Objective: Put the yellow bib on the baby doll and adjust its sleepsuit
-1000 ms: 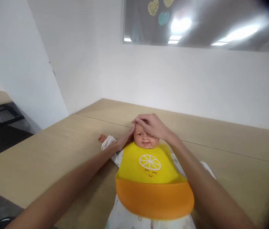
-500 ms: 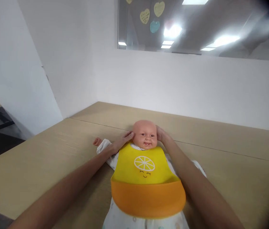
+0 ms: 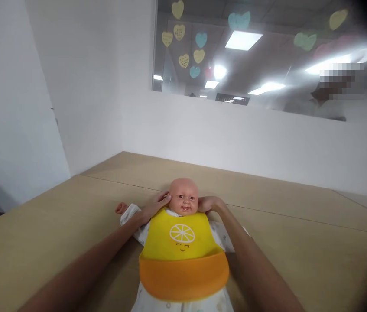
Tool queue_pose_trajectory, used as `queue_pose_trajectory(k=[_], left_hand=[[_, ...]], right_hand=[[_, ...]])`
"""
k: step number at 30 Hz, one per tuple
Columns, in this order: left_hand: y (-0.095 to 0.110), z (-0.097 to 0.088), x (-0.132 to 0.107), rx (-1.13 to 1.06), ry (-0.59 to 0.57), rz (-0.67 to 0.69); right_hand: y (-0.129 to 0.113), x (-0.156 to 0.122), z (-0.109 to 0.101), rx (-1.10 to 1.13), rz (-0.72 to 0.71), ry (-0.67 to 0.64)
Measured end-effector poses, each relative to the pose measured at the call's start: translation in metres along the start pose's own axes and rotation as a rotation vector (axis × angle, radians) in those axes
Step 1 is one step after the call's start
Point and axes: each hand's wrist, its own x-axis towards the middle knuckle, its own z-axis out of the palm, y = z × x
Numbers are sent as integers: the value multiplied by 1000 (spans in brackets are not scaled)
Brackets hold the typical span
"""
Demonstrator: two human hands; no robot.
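Observation:
A baby doll (image 3: 183, 190) lies face up, its head toward the wall, in white patterned clothes. A yellow bib (image 3: 182, 242) with a citrus-slice print covers its chest, and an orange catch pocket (image 3: 183, 277) hangs at the bottom. My left hand (image 3: 155, 207) is at the left side of the doll's neck, fingers closed by the bib's upper end, tips close to the cheek. On the other side, my right hand (image 3: 209, 203) is bent at the wrist, its fingers curled in behind the neck at the bib's other upper end. The doll's neck and head hide the bib's straps and some fingertips.
The wooden tabletop (image 3: 56, 225) has a seam running across behind the doll. A white wall (image 3: 235, 143) rises at its far edge, with a window (image 3: 202, 26) bearing heart-shaped notes. Part of a blurred person (image 3: 326, 93) shows through the glass.
My view has tilted up and shifted slightly right. My right hand has come lower, from beside the doll's head to its neck, with the wrist more bent. My left hand stays by the neck.

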Motion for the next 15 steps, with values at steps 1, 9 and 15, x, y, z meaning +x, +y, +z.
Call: queue_pose_trajectory(k=[1, 9, 15], left_hand=[[-2, 0, 1, 0, -2, 8], [-22, -1, 10, -83, -15, 34], [-23, 0, 13, -187, -41, 65]], right_hand=[[0, 0, 1, -20, 37, -2], [5, -19, 22, 310, -123, 263], [10, -12, 51, 702, -312, 223]])
